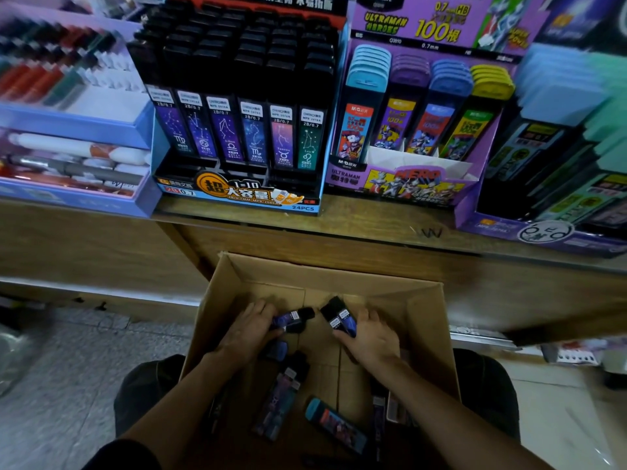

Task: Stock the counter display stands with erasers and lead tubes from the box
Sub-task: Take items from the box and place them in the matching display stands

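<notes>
Both my hands are down inside an open cardboard box (pixel 424 300) on my lap. My left hand (pixel 249 329) grips a dark blue lead tube (pixel 293 318) lying sideways. My right hand (pixel 368 335) grips two black-capped lead tubes (pixel 337 315) that point up and left. More tubes lie loose on the box floor, among them a purple one (pixel 283 395) and a blue-capped one (pixel 334 424). On the counter above stands the constellation lead-tube display stand (pixel 237 130), with the purple Ultraman lead-tube stand (pixel 417 130) to its right.
The wooden counter edge (pixel 339 228) runs above the box. A blue tray of pens and correction items (pixel 71 130) sits at the left. Another purple stand with dark tubes (pixel 556 164) fills the right. Tiled floor (pixel 84 368) lies on both sides of my knees.
</notes>
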The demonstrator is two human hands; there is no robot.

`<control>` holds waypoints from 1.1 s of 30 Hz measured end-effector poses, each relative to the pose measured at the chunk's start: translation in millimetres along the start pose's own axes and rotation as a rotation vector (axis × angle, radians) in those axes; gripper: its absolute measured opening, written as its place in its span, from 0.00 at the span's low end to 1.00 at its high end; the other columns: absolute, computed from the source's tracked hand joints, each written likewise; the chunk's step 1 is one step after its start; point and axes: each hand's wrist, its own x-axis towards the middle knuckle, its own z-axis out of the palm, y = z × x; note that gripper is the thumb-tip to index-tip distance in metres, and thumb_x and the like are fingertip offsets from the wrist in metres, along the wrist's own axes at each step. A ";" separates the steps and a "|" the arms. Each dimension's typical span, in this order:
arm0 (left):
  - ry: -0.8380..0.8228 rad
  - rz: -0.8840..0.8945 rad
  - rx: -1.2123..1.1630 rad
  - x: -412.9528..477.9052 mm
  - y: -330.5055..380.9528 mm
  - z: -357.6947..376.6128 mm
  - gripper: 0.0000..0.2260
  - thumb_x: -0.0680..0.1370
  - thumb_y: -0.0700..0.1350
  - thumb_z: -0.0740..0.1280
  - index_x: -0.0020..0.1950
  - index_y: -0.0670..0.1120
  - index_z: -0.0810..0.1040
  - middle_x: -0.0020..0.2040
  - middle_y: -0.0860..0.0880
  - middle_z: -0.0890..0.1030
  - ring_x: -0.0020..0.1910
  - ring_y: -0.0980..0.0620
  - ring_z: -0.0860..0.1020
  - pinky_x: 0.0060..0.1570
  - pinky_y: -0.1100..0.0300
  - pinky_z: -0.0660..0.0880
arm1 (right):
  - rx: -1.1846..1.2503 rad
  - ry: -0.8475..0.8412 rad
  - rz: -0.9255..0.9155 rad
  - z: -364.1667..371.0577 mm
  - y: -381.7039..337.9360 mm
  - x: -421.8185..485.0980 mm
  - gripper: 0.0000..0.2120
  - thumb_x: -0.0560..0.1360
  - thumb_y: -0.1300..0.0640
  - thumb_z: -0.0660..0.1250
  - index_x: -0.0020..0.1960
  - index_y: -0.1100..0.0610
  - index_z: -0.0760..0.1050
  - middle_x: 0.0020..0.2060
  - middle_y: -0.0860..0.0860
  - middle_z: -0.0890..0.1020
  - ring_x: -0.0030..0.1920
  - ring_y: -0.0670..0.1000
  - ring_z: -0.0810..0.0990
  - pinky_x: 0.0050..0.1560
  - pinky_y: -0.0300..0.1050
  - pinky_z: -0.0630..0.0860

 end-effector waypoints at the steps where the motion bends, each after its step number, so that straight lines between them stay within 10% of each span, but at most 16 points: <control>1: 0.013 -0.023 -0.035 -0.3 0.9 0.3 0.12 0.79 0.51 0.62 0.60 0.48 0.69 0.59 0.48 0.71 0.57 0.51 0.68 0.58 0.58 0.67 | -0.007 0.012 -0.005 0.4 0.3 -0.9 0.34 0.73 0.34 0.59 0.68 0.55 0.62 0.61 0.54 0.70 0.58 0.52 0.73 0.53 0.45 0.72; 10: 0.075 -0.114 -0.464 -5.6 7.1 -0.2 0.09 0.80 0.50 0.60 0.59 0.55 0.64 0.54 0.55 0.72 0.52 0.58 0.72 0.53 0.60 0.70 | 0.274 -0.019 0.036 4.0 -7.5 -2.5 0.28 0.68 0.49 0.73 0.62 0.54 0.64 0.59 0.54 0.68 0.61 0.53 0.67 0.59 0.45 0.68; 20: 0.228 -0.238 -0.740 -16.7 28.9 -2.0 0.10 0.78 0.42 0.65 0.56 0.38 0.73 0.51 0.41 0.77 0.51 0.46 0.77 0.55 0.50 0.74 | 0.391 -0.041 0.121 8.9 -12.8 -4.5 0.28 0.67 0.53 0.75 0.60 0.61 0.65 0.59 0.57 0.72 0.61 0.56 0.69 0.59 0.47 0.68; 28: 0.155 -0.379 -1.339 -33.9 44.5 -2.5 0.04 0.77 0.40 0.66 0.50 0.40 0.75 0.41 0.43 0.83 0.33 0.53 0.79 0.34 0.61 0.78 | 0.444 -0.043 0.125 8.8 -17.3 -9.6 0.15 0.70 0.58 0.73 0.53 0.59 0.74 0.54 0.55 0.74 0.55 0.54 0.74 0.56 0.46 0.72; 33: 0.124 -0.367 -1.292 -40.4 48.2 0.6 0.05 0.76 0.42 0.67 0.50 0.42 0.75 0.38 0.48 0.79 0.36 0.56 0.78 0.34 0.66 0.75 | 0.665 -0.083 0.103 -7.0 -21.4 -20.6 0.09 0.72 0.58 0.71 0.50 0.55 0.74 0.45 0.49 0.79 0.50 0.50 0.79 0.47 0.40 0.74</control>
